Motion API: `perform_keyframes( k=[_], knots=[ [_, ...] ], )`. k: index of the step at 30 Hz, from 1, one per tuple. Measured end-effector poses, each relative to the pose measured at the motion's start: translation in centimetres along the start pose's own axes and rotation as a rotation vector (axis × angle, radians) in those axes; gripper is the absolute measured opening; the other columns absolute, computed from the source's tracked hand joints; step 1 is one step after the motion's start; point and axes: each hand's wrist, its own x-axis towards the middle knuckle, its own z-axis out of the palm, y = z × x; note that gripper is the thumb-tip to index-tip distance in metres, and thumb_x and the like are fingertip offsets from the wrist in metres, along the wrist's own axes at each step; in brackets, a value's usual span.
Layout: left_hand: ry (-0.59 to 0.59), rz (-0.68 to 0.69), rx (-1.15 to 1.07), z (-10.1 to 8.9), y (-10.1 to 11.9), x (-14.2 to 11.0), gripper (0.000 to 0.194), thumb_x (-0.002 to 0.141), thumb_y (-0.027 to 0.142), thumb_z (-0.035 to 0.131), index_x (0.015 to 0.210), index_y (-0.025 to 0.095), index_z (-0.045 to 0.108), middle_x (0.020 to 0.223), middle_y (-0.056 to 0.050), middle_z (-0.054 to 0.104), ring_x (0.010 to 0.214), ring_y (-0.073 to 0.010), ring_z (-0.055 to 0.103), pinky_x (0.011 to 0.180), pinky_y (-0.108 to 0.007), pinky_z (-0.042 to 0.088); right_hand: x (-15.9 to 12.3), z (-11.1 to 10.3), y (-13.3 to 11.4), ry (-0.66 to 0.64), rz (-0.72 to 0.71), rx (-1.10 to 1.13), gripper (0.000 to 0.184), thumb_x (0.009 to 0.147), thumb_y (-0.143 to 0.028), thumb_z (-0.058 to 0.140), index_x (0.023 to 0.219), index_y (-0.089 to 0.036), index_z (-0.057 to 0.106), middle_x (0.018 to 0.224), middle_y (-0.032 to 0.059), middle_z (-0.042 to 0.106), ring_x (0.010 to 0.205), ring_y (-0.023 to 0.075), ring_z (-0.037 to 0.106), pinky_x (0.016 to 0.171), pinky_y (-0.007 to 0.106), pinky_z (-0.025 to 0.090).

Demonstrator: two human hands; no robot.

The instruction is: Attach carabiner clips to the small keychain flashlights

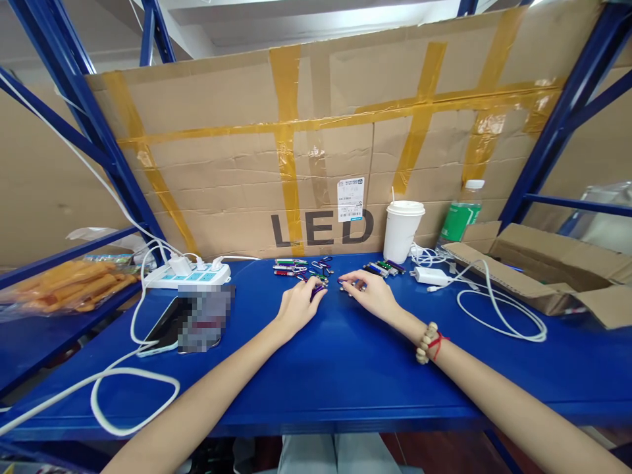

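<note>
My left hand (299,306) is curled low over the blue shelf, its fingertips on a small pile of coloured clips (322,264) that look like mini carabiners. A purple piece (319,289) shows at the fingertips; whether it is gripped is unclear. To the right, my right hand (371,295) has its fingers bent and pinched around something small and dark, mostly hidden. Slim coloured metal tubes (289,268), like small pen torches, lie in a row beyond my left hand. More such tubes (386,267) lie just past my right hand.
On the left are a white power strip (190,276), a phone (168,322) and loose white cables. A lidded white cup (402,230), a green-labelled bottle (461,214), a charger (432,276) and an open cardboard box (543,263) stand right. Cardboard (222,191) closes the back.
</note>
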Motion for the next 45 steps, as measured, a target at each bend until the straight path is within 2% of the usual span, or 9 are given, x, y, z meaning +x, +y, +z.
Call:
perform_keyframes(
  k=[3, 7, 11, 14, 22, 30, 35, 41, 45],
  knots=[
    [0.000, -0.065, 0.012, 0.0, -0.1, 0.1, 0.025, 0.087, 0.041, 0.038, 0.100, 0.023, 0.049, 0.095, 0.004, 0.058, 0.088, -0.0131, 0.054, 0.071, -0.025, 0.037, 0.1, -0.9, 0.3, 0.031, -0.035, -0.232, 0.022, 0.078, -0.028, 0.051, 0.096, -0.023, 0.062, 0.087, -0.0012, 0.058, 0.075, 0.0108, 0.053, 0.063, 0.024, 0.039],
    [-0.011, -0.107, 0.017, -0.2, -0.1, 0.1, 0.029, 0.086, 0.043, 0.040, 0.104, 0.022, 0.048, 0.095, 0.002, 0.058, 0.089, -0.0139, 0.054, 0.072, -0.025, 0.037, 0.4, -1.6, 0.8, -0.005, 0.015, -0.318, 0.028, 0.075, -0.033, 0.055, 0.098, -0.019, 0.063, 0.097, 0.0025, 0.057, 0.089, 0.0155, 0.053, 0.074, 0.027, 0.041],
    [-0.032, -0.107, 0.014, -0.3, -0.1, 0.1, 0.030, 0.085, 0.043, 0.042, 0.104, 0.022, 0.049, 0.093, 0.000, 0.058, 0.087, -0.0142, 0.053, 0.070, -0.025, 0.036, 0.4, -1.0, 1.8, -0.089, -0.106, -0.370, 0.045, 0.075, -0.047, 0.054, 0.105, -0.013, 0.061, 0.106, 0.0073, 0.054, 0.098, 0.0201, 0.050, 0.086, 0.032, 0.038],
    [-0.043, -0.099, -0.006, -0.2, -0.1, 0.2, 0.028, 0.083, 0.042, 0.046, 0.101, 0.021, 0.049, 0.091, 0.001, 0.058, 0.087, -0.0139, 0.053, 0.070, -0.024, 0.035, 0.4, -0.3, 2.4, -0.165, -0.132, -0.418, 0.042, 0.079, -0.047, 0.051, 0.107, -0.018, 0.061, 0.112, 0.0055, 0.051, 0.103, 0.0210, 0.046, 0.088, 0.037, 0.035],
    [-0.060, -0.107, -0.172, 0.2, -0.2, 0.2, 0.029, 0.079, 0.041, 0.051, 0.097, 0.020, 0.057, 0.082, 0.001, 0.059, 0.071, -0.0110, 0.050, 0.063, -0.022, 0.034, 0.6, -0.3, 2.0, -0.152, -0.174, -0.381, 0.018, 0.079, -0.035, 0.054, 0.086, -0.026, 0.067, 0.102, -0.0002, 0.054, 0.096, 0.0146, 0.047, 0.086, 0.031, 0.034],
    [-0.026, -0.118, -0.233, 0.5, 0.0, 0.2, 0.033, 0.078, 0.045, 0.045, 0.068, 0.014, 0.051, 0.056, 0.002, 0.048, 0.052, -0.0072, 0.041, 0.054, -0.020, 0.028, 0.6, -0.2, 1.3, -0.175, -0.122, -0.359, 0.010, 0.076, -0.026, 0.056, 0.078, -0.023, 0.066, 0.095, -0.0019, 0.056, 0.092, 0.0140, 0.048, 0.084, 0.031, 0.034],
    [-0.059, -0.157, -0.231, 0.1, 0.1, 0.2, 0.030, 0.086, 0.043, 0.033, 0.076, 0.015, 0.040, 0.063, 0.002, 0.052, 0.056, -0.0087, 0.045, 0.055, -0.020, 0.027, 0.7, -0.2, 1.6, -0.135, -0.198, -0.307, 0.015, 0.082, -0.030, 0.052, 0.080, -0.020, 0.063, 0.094, -0.0022, 0.058, 0.089, 0.0142, 0.049, 0.081, 0.030, 0.035],
    [-0.137, -0.229, -0.352, -0.4, 0.1, 0.1, 0.036, 0.090, 0.047, 0.018, 0.095, 0.018, 0.039, 0.060, 0.003, 0.053, 0.062, -0.0123, 0.052, 0.065, -0.023, 0.033, 0.4, 0.1, 0.7, -0.118, -0.264, -0.158, 0.017, 0.084, -0.032, 0.049, 0.086, -0.020, 0.061, 0.088, -0.0023, 0.060, 0.080, 0.0114, 0.051, 0.075, 0.026, 0.036],
    [-0.117, -0.228, -0.335, -0.1, 0.2, 0.1, 0.037, 0.085, 0.052, 0.031, 0.091, 0.017, 0.038, 0.070, -0.001, 0.055, 0.064, -0.0135, 0.051, 0.063, -0.024, 0.034, -0.3, 0.4, -0.4, -0.139, -0.351, -0.157, 0.016, 0.084, -0.033, 0.050, 0.085, -0.021, 0.060, 0.086, -0.0028, 0.060, 0.080, 0.0120, 0.050, 0.074, 0.028, 0.034]
  ],
)
